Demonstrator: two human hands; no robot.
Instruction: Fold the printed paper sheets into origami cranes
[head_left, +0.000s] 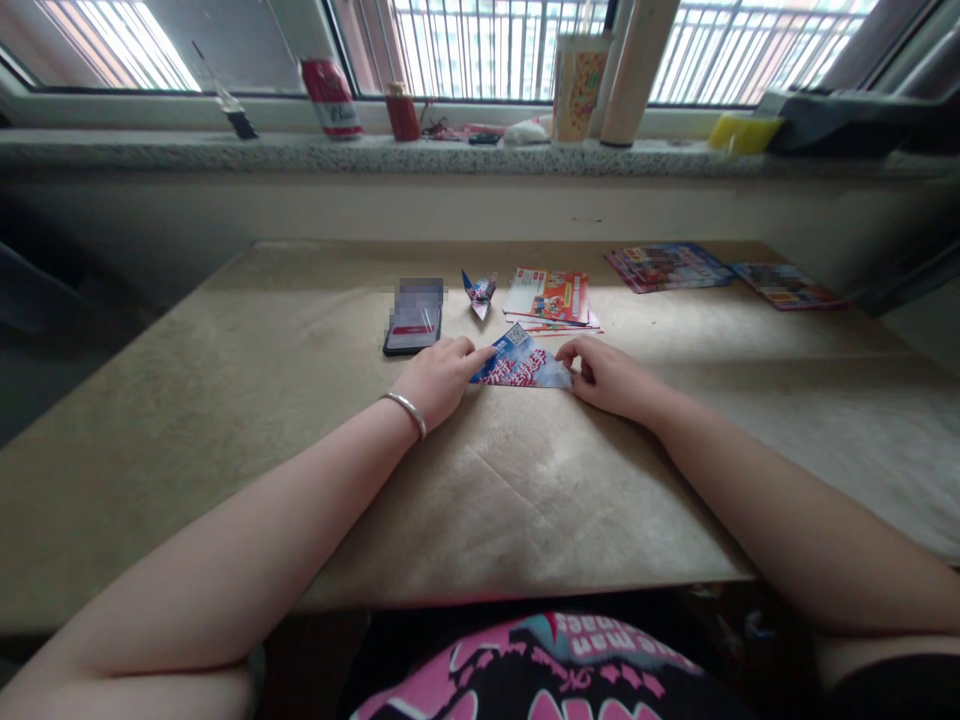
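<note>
A printed paper sheet folded into a triangle [521,366], blue with red and white lettering and a QR code near its top corner, lies flat on the table. My left hand [442,375], with a silver bangle on its wrist, grips the left corner, its index finger lying on top of the paper. At the right corner my right hand [600,372] holds the edge between thumb and fingers. Just beyond the sheet stands a small folded paper crane [480,294]. A dark smartphone [416,315] rests beyond my left hand.
Orange and white leaflets [551,295] lie behind the folded sheet. More colourful leaflets [671,267] sit at the table's far right. On the windowsill [450,155] stand a red and white can [331,98], a red bottle [403,112] and a tall patterned cup [579,88].
</note>
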